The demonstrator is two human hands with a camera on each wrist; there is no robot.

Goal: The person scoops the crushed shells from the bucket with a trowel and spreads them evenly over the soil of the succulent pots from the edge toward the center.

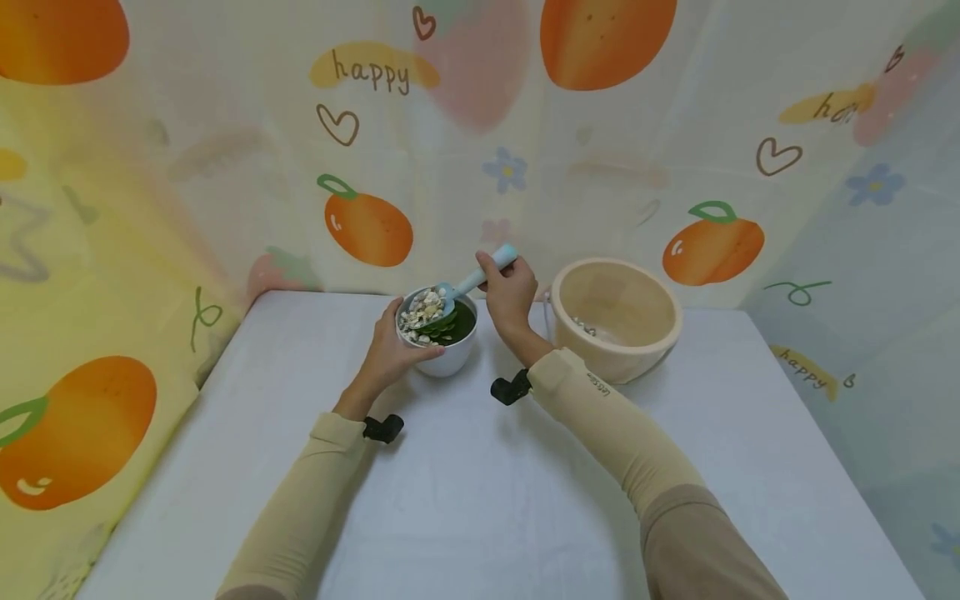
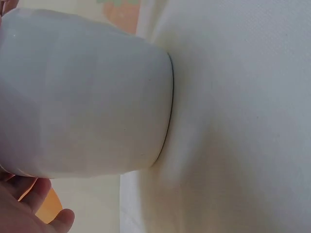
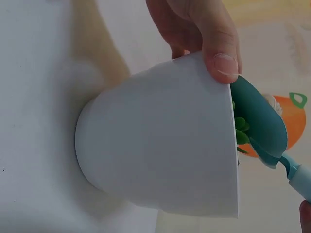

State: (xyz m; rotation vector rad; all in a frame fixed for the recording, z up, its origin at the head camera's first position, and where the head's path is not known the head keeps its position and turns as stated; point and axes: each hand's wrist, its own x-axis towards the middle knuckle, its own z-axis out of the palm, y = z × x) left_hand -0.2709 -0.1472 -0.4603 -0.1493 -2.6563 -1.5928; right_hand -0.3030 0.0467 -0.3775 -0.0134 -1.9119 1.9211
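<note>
A white flowerpot (image 1: 447, 363) stands upright on the table, with a green succulent (image 1: 441, 332) inside. My left hand (image 1: 392, 350) grips the pot on its left side, the thumb (image 3: 225, 65) laid at the rim in the right wrist view. In my right hand (image 1: 512, 302) is the pale blue handle of a small trowel (image 1: 472, 281), pinched between thumb and fingers. The teal scoop (image 3: 265, 119) tilts over the pot's mouth, beside the leaves. Pale pebbles (image 1: 423, 307) are heaped on the scoop and at the pot's left side.
A cream tub (image 1: 617, 360) stands to the right of the pot, close to my right forearm, with a few pebbles (image 1: 583, 326) on its bottom. White cloth covers the table (image 1: 480, 500). A printed fabric backdrop (image 1: 457, 183) rises right behind the table's far edge.
</note>
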